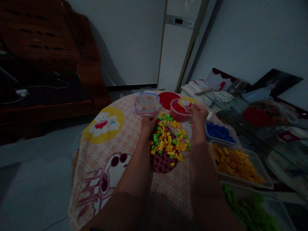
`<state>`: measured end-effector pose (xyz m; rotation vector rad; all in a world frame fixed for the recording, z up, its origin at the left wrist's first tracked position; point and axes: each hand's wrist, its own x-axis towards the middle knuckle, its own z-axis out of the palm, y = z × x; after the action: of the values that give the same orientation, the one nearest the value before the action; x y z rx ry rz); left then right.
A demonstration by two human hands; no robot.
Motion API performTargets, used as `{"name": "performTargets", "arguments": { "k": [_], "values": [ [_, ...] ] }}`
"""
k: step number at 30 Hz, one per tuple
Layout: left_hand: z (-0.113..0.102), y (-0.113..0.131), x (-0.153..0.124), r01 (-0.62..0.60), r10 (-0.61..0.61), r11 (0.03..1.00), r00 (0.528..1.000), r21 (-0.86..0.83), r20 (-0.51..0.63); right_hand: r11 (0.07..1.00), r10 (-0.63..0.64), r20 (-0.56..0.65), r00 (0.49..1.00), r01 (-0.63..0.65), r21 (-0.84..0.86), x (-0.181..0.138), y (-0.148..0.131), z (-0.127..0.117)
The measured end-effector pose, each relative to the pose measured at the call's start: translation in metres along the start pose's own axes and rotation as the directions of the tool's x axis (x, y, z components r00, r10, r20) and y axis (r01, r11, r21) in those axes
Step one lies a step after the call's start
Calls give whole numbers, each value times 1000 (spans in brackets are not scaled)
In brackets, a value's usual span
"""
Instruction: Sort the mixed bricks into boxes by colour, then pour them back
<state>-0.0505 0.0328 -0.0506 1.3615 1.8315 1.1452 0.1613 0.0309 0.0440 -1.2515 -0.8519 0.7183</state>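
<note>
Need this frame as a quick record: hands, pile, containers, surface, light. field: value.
left_hand: at the upper-left edge of the pile; held piece not discernible
right_hand: fingertips over the red-block tub; small red piece appears at the fingers, hold uncertain
pile: loose yellow and green blocks, mixed
tub_contents: red blocks
sorted_right: blue blocks, orange-yellow blocks, green blocks, in separate boxes
beyond_left_hand: clear container
surface: patterned tablecloth
light: dim
</note>
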Motion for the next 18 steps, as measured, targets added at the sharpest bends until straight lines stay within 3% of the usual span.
{"name": "performTargets", "arguments": {
  "k": [3,6,10,13,15,18],
  "values": [
    [0,-1,1,1,-1,1000,1000,-22,22,1000,-11,12,1000,12,-11,-1,-5,-6],
    [2,-4,3,4,-2,999,999,-45,38,994,-1,84,996,11,-113,-22,-2,-28],
    [3,-6,4,9,-8,998,1000,-56,17,918,170,125,977,-112,-379,-55,11,-61],
    [2,-6,3,9,-7,997,1000,-80,25,745,255,183,950,-72,-663,-71,19,-82],
    [2,-5,3,10,-7,996,999,-92,33,560,240,254,937,80,-824,-78,20,-92],
    [2,-7,5,5,-1,995,999,-102,35,255,217,314,924,257,-932,-83,18,-101]
  ]
}}
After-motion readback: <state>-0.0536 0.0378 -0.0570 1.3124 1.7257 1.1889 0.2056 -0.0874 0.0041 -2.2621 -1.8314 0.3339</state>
